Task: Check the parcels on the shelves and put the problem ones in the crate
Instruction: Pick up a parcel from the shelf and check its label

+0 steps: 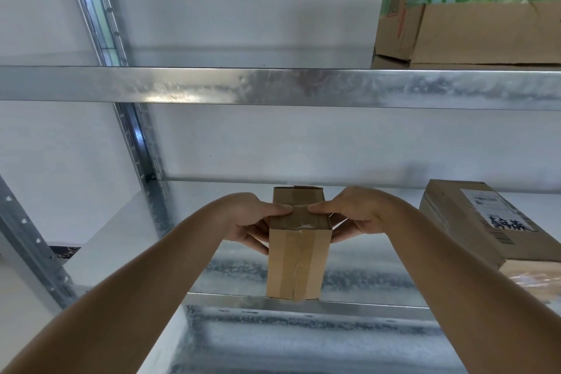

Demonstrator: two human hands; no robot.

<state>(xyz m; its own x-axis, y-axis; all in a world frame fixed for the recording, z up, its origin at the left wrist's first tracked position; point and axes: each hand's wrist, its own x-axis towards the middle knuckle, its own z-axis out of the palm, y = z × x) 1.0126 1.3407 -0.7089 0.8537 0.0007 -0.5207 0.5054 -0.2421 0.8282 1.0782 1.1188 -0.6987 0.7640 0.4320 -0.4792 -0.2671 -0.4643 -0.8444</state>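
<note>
Holding the small, tall brown cardboard box (299,247) between both palms, I have my left hand (250,225) on its left side and my right hand (355,215) on its right, thumbs laid over the top edge so that they nearly meet, the other fingers curled against the flanks. It stands upright at the front lip of the galvanised metal shelf (364,279), its lower edge at or just above that lip; I cannot tell whether it bears on the steel.

It looks light to me, and stiff enough to take a squeeze on the sides. The clear tape over the seam is glossy and would be slick, so I judge the bare card the better place for my fingers. The far top flap seems slightly lifted, which may be the fault to check.

My thumbs cover part of the top. The back and underside are hidden. I see no label on this box. To the right lies a flat cardboard parcel with a white shipping label (476,222), cut off by the frame, and above it a large carton wrapped in green tape (473,9). No crate is in view.
</note>
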